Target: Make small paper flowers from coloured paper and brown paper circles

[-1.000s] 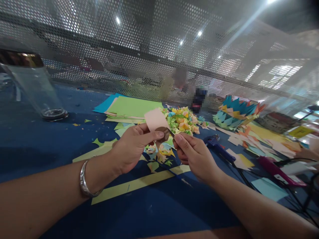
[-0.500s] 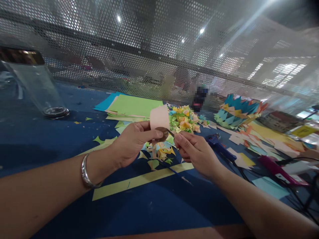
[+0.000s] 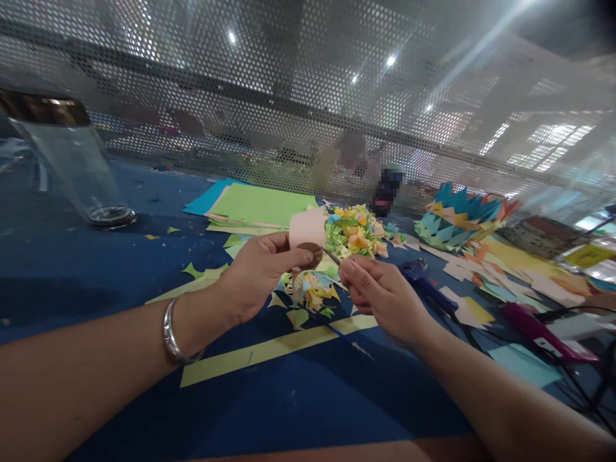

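My left hand pinches a pale peach piece of paper with a brown round disc against its lower edge, the thumb lying over the disc. My right hand is closed on a thin dark pointed tool, its tip close to the disc's right side. Fingers hide the tool's handle, so its kind does not show. Beneath both hands lies a small group of folded paper pieces. Just behind them rises a bigger pile of colourful folded paper pieces.
Green paper sheets lie behind my left hand. A yellowish strip crosses the front. At left stands a glass jar; at right are a blue glue gun, a zigzag paper crown and a magenta tool. Perforated metal backs the table.
The tool's tip has drawn back slightly to the right from the disc. My left hand still grips the paper and disc, which are tilted a little differently.
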Available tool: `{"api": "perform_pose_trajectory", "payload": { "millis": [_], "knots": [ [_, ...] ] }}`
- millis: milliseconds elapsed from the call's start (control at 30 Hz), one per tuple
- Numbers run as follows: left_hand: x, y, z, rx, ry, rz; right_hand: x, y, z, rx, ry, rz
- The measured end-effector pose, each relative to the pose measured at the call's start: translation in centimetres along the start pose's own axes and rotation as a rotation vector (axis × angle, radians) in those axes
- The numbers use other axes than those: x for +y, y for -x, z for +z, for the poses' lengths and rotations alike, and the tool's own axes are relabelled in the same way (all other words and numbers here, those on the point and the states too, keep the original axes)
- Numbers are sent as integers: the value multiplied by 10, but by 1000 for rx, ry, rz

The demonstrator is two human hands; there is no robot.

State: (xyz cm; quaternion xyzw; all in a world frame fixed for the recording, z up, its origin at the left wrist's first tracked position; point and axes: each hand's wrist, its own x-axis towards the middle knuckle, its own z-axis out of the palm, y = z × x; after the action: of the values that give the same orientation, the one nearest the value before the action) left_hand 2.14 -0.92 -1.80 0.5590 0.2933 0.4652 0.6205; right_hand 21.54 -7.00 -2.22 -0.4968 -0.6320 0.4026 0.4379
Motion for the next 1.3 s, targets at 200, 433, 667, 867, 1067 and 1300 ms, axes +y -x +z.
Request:
{"api": "perform_pose_trajectory", "payload": {
  "millis": [200, 433, 667, 867, 1067, 1300],
  "knots": [
    [0, 0, 0, -19, -39, 62, 2, -1, 1, 109, -41, -62],
    [1, 9, 7, -204, -136, 25, -4, -2, 7, 143, 61, -85],
    [0, 13, 14, -93, 132, -179, -7, 0, 9, 197, 37, -158],
    [3, 14, 17, -95, 103, -147, -3, -3, 7, 200, 136, -187],
    [2, 10, 9, -103, 1, -105, -2, -4, 2, 218, 206, -192],
    [3, 5, 3, -117, -66, -86, -7, 1, -4, 154, 268, -170]
  ]
}}
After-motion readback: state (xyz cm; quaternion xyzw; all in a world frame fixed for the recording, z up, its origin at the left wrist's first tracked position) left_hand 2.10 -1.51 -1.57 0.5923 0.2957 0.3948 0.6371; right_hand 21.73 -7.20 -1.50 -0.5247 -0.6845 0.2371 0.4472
